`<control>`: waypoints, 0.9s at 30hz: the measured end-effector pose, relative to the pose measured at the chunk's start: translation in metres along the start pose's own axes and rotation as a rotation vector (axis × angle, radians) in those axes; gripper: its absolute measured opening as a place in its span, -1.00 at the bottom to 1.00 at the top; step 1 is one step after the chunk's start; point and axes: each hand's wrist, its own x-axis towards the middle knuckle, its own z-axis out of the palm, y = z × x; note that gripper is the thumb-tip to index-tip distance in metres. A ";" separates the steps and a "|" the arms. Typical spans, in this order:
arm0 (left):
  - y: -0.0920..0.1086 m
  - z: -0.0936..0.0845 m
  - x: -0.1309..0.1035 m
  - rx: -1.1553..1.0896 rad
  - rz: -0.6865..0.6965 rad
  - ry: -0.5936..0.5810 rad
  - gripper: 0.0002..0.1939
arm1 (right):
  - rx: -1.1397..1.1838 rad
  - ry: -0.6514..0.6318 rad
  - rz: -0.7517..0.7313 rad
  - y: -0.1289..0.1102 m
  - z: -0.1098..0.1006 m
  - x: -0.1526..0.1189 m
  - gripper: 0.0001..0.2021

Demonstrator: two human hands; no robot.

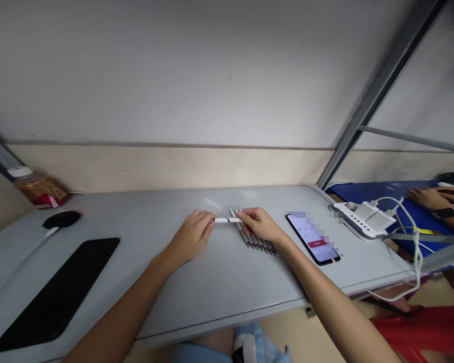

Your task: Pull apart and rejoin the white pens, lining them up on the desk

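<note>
A white pen with dark bands lies level between my hands, above the grey table. My left hand pinches its left end, fingers closed. The right end of the pen is in the closed fingers of my right hand. Several more pens with grey tips lie side by side in a slanted row on the table, under and beside my right hand, which partly covers them.
A lit phone and a white power strip with plugs and cables are at the right. Leftward are a black mat, a dark round object and a bottle. Another person's hands rest over a blue surface.
</note>
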 end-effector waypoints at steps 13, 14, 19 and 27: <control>0.003 -0.002 0.000 -0.031 -0.020 0.001 -0.71 | -0.004 0.040 -0.068 0.001 -0.001 0.001 -0.68; 0.003 -0.002 0.000 -0.029 -0.020 -0.002 -0.71 | -0.007 0.033 -0.071 0.001 -0.001 0.000 -0.68; 0.004 -0.002 0.000 -0.023 -0.008 -0.022 -0.69 | -0.041 0.003 -0.010 0.002 0.000 -0.001 -0.67; 0.002 -0.001 0.000 -0.028 -0.011 -0.021 -0.69 | -0.109 0.005 -0.023 0.001 0.002 -0.002 -0.69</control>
